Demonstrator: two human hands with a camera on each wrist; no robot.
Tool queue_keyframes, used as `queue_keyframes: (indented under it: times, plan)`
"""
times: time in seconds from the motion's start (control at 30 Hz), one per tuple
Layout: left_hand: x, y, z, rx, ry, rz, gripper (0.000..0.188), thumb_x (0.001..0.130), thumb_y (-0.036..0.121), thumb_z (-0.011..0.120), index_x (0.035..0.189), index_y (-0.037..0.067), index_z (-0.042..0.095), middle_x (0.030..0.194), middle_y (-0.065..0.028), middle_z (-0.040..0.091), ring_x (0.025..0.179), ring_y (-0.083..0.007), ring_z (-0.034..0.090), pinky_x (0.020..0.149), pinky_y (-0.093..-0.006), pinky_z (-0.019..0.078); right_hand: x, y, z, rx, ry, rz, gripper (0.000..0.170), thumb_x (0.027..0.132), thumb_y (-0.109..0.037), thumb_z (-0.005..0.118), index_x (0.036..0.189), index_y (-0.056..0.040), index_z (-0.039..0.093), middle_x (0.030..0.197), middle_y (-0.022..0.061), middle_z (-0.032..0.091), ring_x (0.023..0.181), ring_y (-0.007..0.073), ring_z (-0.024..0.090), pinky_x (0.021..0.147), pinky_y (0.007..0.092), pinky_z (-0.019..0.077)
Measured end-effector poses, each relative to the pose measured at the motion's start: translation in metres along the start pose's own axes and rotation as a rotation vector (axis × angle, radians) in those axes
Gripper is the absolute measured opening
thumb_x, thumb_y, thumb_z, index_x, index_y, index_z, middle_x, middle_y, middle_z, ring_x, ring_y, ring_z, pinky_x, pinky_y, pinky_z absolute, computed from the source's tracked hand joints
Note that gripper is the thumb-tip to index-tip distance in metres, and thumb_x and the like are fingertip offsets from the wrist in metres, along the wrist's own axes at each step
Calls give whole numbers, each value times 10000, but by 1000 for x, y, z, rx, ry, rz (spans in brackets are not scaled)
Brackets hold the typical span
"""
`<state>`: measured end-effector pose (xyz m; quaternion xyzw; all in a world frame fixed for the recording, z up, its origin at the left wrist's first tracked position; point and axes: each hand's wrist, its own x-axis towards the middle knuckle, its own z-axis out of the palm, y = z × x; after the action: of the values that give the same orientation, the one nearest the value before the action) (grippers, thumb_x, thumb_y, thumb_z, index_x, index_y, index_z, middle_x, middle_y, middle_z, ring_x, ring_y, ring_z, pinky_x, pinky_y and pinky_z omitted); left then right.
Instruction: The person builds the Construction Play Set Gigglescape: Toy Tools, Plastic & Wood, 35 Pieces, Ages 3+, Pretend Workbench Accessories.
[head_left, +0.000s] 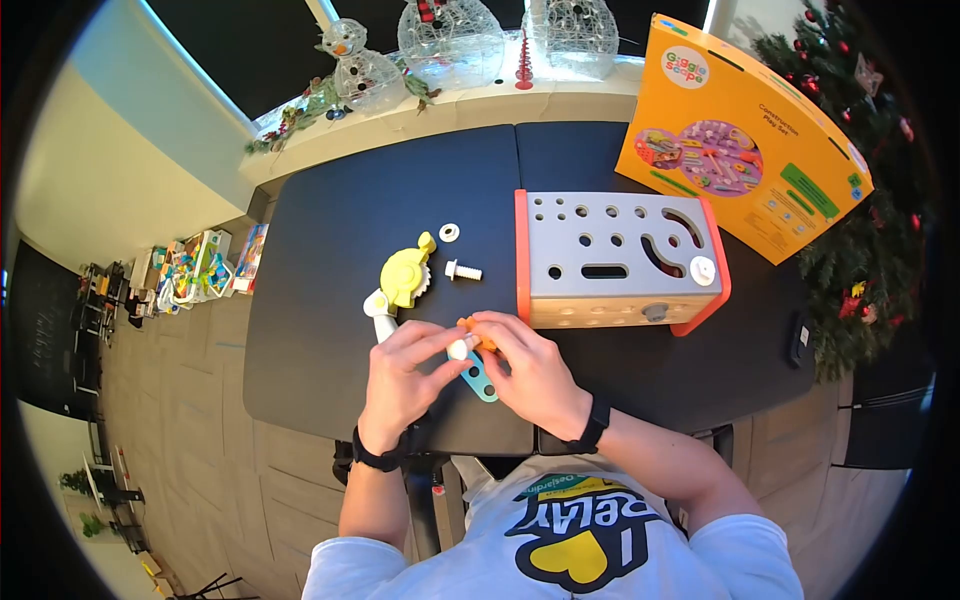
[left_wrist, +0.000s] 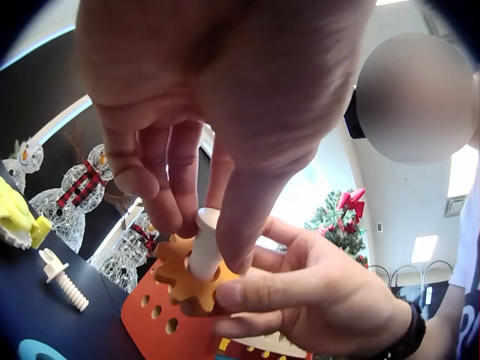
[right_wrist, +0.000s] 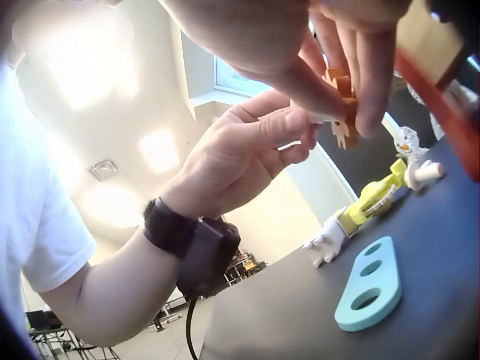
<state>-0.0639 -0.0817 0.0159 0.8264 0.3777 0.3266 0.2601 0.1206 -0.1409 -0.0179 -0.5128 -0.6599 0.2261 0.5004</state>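
Over the table's near side, the left hand (head_left: 400, 385) pinches a smooth white peg (left_wrist: 204, 247) between its thumb and fingertips. The right hand (head_left: 535, 372) grips an orange toy gear (left_wrist: 171, 271) by its edge, fingers on one face and thumb on the other. In the left wrist view the peg stands in the gear's centre hole. Below the hands lies a teal strip with round holes (right_wrist: 384, 289). Beyond the left hand is a yellow toy saw (head_left: 402, 277) beside a white piece (head_left: 381, 312). Close by lies a white threaded bolt (head_left: 464, 271).
A white washer (head_left: 449, 233) lies farther back. To the right stands a toy workbench (head_left: 625, 275) with a grey holed top and red ends. Behind it leans an orange play-set box (head_left: 780, 160). A dark device (head_left: 799, 340) sits at the table's right edge.
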Motion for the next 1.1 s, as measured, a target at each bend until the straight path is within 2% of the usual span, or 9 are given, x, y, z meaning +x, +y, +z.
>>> queue_keyframes:
  times: [0.03, 0.13, 0.17, 0.27, 0.47, 0.8, 0.93, 0.97, 1.1]
  plan:
    - [-1, 1, 4, 6, -18, 57, 395, 684, 49, 896, 1058, 60, 768, 988, -74, 737, 869, -253, 699, 737, -352, 568, -3, -3, -5, 15, 3, 21, 384, 863, 86, 685, 1227, -20, 625, 1250, 154, 669, 1021, 319, 730, 839, 364, 637]
    - [0, 7, 20, -20, 0, 111, 416, 681, 60, 909, 1050, 47, 718, 946, -71, 718, 848, -242, 685, 730, -346, 562, -12, -4, -17, 76, 32, 40, 385, 870, 86, 681, 1235, -22, 622, 1240, 144, 689, 1033, 305, 735, 843, 356, 639]
    - [-2, 14, 24, -59, 6, -15, 452, 681, 75, 924, 1056, 45, 672, 913, -68, 690, 810, -226, 663, 720, -346, 557, -16, -1, -21, 106, 52, 14, 399, 866, 82, 679, 1244, -30, 616, 1221, 139, 694, 1005, 310, 738, 818, 362, 635]
    - [2, 24, 31, -99, -16, -31, 474, 690, 102, 933, 1082, 51, 673, 895, -66, 667, 770, -209, 640, 698, -334, 551, -26, 2, -36, 149, 54, -25, 392, 854, 83, 691, 1223, -37, 638, 1203, 128, 701, 996, 299, 740, 832, 358, 618]
    - [9, 33, 49, -131, -164, 109, 364, 725, 90, 894, 1018, 33, 684, 937, -103, 686, 820, -270, 690, 706, -364, 570, -38, -4, -71, 183, -30, -4, 420, 853, 32, 738, 1259, -42, 661, 1178, 129, 692, 1037, 299, 715, 863, 362, 596]
    - [36, 64, 62, -96, -169, 424, 342, 723, -11, 825, 1044, 31, 711, 958, -97, 705, 856, -299, 690, 751, -380, 580, -60, 15, -102, -182, 151, -143, 346, 840, -9, 790, 1174, -56, 718, 1102, 103, 699, 916, 277, 729, 751, 346, 618]
    - [56, 80, 54, 43, -136, 539, 463, 701, 98, 835, 1135, 34, 689, 1133, -111, 704, 1079, -320, 650, 908, -429, 523, -58, 23, -108, -220, 181, -159, 332, 842, 4, 781, 1162, -57, 717, 1094, 106, 695, 891, 279, 725, 734, 350, 615]
    - [60, 78, 54, 103, -191, 554, 633, 672, 193, 868, 1242, 34, 642, 1270, -114, 666, 1207, -319, 589, 1010, -452, 445, -55, 24, -109, -214, 174, -166, 325, 846, 3, 777, 1159, -56, 716, 1093, 105, 694, 889, 280, 724, 732, 350, 614]
    - [75, 86, 60, 220, -255, 524, 817, 628, 264, 909, 1333, 20, 576, 1355, -106, 616, 1275, -314, 534, 1075, -460, 373, -50, 27, -111, -195, 146, -169, 298, 860, -5, 762, 1150, -50, 711, 1086, 101, 692, 885, 281, 721, 727, 352, 611]
